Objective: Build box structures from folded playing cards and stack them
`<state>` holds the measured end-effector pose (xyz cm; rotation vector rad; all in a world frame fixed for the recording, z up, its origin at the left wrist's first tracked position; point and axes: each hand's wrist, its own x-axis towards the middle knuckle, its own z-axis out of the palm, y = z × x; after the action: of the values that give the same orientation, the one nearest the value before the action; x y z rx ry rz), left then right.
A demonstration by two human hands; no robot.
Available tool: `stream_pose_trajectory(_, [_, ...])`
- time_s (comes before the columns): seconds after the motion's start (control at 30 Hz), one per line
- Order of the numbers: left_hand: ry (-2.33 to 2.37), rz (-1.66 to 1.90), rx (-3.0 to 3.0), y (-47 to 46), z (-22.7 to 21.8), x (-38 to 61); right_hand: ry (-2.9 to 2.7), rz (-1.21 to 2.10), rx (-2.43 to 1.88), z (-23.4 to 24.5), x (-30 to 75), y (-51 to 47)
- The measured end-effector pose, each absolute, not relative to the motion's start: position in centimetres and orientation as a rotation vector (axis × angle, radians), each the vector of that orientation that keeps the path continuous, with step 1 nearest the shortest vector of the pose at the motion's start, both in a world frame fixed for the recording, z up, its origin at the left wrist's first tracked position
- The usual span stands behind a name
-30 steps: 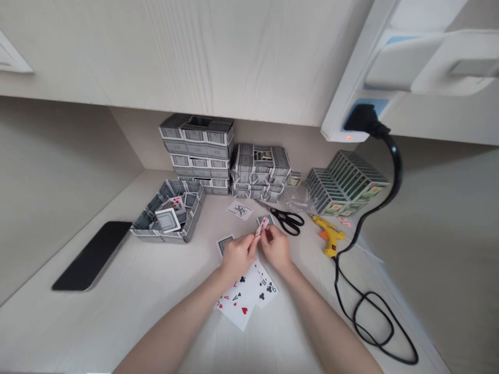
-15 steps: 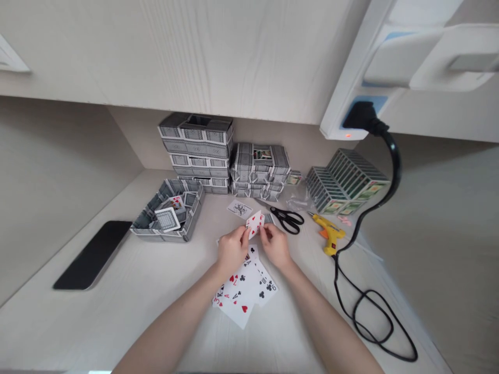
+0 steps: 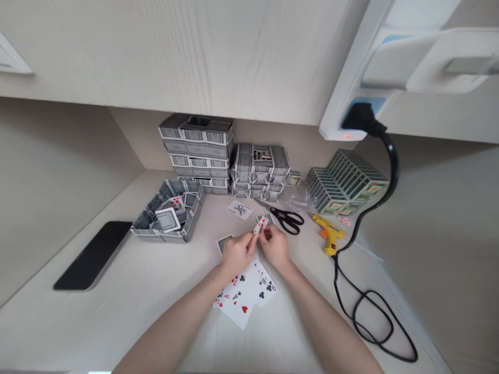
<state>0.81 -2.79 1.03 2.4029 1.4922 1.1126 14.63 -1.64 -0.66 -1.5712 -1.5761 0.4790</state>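
Between my two hands is a playing card [image 3: 260, 225] with red pips, turned at a slant and looking bent or folded. My left hand [image 3: 237, 254] pinches its left edge, and my right hand [image 3: 275, 246] pinches its right edge. Beneath my hands lies a fanned heap of face-up playing cards [image 3: 239, 296], partly hidden by my left hand. A face-down card [image 3: 224, 242] shows just behind my left hand. Farther back lies a joker card [image 3: 239, 209], with black-handled scissors [image 3: 287, 218] to its right.
At left stand an open box made of cards [image 3: 187, 228] with loose cards inside and a black phone [image 3: 93, 254]. Stacked card boxes [image 3: 200, 150] line the back, beside more card boxes [image 3: 260, 169]. At right are card packs [image 3: 343, 182], a yellow glue gun [image 3: 329, 234] and its black cable [image 3: 362, 296].
The card has turned from facing me to a narrow slant. My left hand has moved right and nearer my right hand, uncovering the face-down card behind it.
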Motion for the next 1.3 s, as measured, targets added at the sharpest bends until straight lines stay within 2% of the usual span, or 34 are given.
stream_pose_trajectory(0.17, [1.528, 1.053, 2.384, -2.7, 1.1, 0.7, -1.606, 0.373, -1.59, -0.4, 14.5, -2.0])
stream_pose_trajectory(0.47, [1.58, 1.002, 2.339, -2.4, 1.0, 0.4, -1.539, 0.622, -1.431, -0.4, 14.8, -1.8])
stream_pose_trajectory(0.93, [1.473, 1.027, 2.432, -3.3, 1.4, 1.0, -1.675, 0.06, -1.628, -0.5, 14.2, -2.4])
stream_pose_trajectory(1.1, [1.495, 1.106, 2.058, -2.6, 1.8, 0.5, -1.518, 0.516, -1.363, 0.4, 15.2, -2.0])
stream_pose_trajectory(1.3, [1.191, 1.029, 1.367, -2.1, 2.2, 0.5, -1.272, 1.068, -1.184, 1.0, 15.5, -1.6])
